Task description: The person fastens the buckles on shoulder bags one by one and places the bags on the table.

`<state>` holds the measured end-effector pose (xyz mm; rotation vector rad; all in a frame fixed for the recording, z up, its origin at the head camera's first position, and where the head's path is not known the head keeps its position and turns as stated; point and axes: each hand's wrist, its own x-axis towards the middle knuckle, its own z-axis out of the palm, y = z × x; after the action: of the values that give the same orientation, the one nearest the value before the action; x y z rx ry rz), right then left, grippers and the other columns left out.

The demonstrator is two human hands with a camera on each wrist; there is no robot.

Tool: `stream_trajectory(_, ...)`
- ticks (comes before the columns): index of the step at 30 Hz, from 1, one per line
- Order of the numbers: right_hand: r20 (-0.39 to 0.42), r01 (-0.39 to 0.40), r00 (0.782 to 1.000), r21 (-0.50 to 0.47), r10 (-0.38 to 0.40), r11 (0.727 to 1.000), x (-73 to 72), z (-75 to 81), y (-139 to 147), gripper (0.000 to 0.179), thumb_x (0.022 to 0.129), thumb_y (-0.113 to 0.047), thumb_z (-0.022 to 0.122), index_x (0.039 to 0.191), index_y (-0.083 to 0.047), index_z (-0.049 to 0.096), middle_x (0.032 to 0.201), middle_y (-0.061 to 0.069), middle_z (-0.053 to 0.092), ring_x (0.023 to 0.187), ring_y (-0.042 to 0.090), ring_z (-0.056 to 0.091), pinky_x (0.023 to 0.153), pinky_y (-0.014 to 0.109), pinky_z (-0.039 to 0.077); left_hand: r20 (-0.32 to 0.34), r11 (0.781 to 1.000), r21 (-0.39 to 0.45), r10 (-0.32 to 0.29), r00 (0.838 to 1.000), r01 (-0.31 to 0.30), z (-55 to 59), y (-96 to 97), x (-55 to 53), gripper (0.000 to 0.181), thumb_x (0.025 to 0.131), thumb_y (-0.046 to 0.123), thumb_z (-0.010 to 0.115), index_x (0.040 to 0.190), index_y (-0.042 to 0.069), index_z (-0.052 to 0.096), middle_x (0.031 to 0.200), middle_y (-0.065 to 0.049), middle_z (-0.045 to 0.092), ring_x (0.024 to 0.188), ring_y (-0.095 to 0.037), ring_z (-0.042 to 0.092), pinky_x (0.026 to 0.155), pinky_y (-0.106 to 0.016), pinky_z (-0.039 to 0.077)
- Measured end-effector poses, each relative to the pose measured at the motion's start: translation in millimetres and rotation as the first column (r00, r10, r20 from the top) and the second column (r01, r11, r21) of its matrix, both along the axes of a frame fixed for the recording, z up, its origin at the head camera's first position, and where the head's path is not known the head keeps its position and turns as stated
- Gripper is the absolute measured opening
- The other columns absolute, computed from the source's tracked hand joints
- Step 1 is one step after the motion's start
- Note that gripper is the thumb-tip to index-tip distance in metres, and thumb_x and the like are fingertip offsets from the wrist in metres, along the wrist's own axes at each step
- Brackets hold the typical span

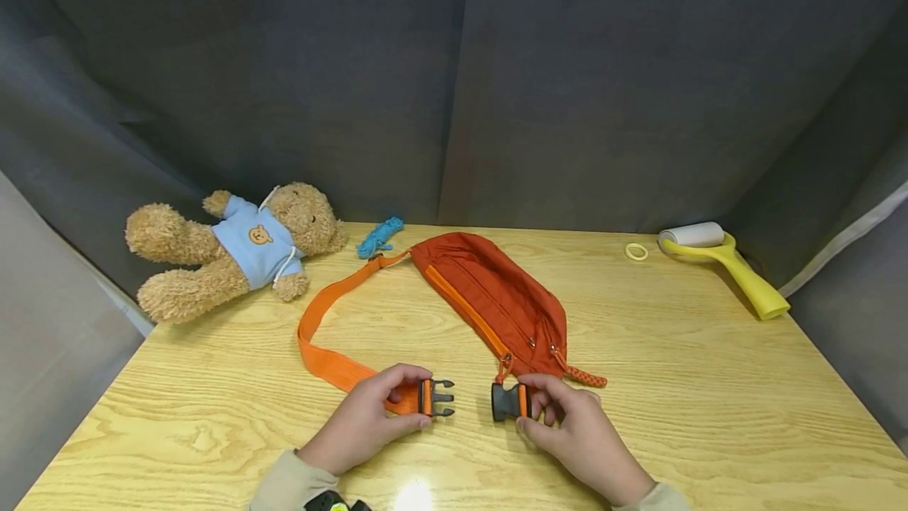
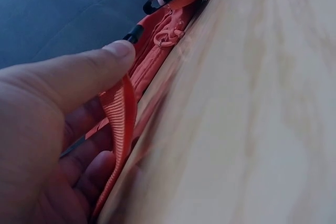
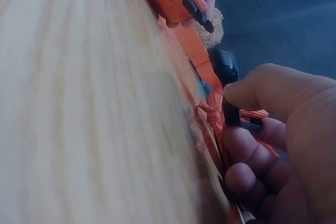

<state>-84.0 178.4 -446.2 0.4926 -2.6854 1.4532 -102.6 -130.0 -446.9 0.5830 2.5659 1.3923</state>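
An orange-red waist bag [image 1: 489, 294] lies on the table, its orange strap [image 1: 322, 357] curving round to the left. My left hand [image 1: 372, 416] pinches the black pronged buckle half [image 1: 440, 398] at the strap's end, thumb below and fingers above. In my right hand [image 1: 578, 432] the black socket half of the buckle [image 1: 505, 402] is pinched, its mouth turned toward the prongs. The two halves face each other with a gap between them. From the right wrist view, the socket half [image 3: 226, 69] sits between thumb and fingers.
A teddy bear [image 1: 255, 236] in a light-blue top lies at the back left, beside a bundle of blue cord [image 1: 381, 236]. Toward the back right are a pale yellow ring [image 1: 636, 251] and a yellow-handled lint roller [image 1: 745, 278]. Dark curtains [image 1: 567, 85] stand behind the table.
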Motion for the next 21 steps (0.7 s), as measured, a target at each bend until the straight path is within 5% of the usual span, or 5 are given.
stream_trajectory(21,0.058,0.020,0.998,0.032,-0.022,0.999,-0.6,0.1,-3.3,0.045,0.081,-0.005,0.081,0.123,-0.011,0.066,0.080,-0.008,0.059,0.066,0.006,0.053,0.058,0.023,0.047,-0.004,1.000,-0.017,-0.002,1.000,0.002,4.3,3.7,2.1,0.050,0.087,0.038,0.080,0.132,0.025,0.062,0.121,0.014,0.064,0.099,-0.014,0.060,0.087,-0.034,0.051)
